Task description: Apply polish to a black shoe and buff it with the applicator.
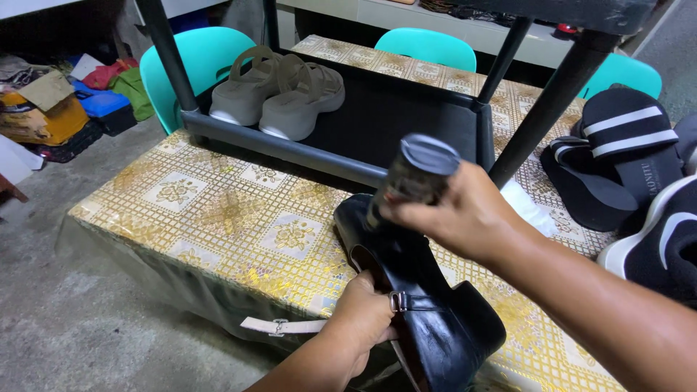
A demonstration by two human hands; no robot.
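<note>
My left hand grips a black block-heeled shoe by its side, near the silver strap buckle. The shoe lies on its side at the table's near edge, toe pointing away from me. My right hand holds a dark cylindrical bottle with a grey cap, tilted with its lower end down against the shoe's toe. The bottle is blurred. A pale strap with a buckle sticks out to the left below my left hand.
A gold-patterned tablecloth covers the table. A black shoe rack on it holds beige platform sandals. Black slides with white stripes and a black-and-white shoe lie at right. Teal chairs stand behind; clutter lies at left.
</note>
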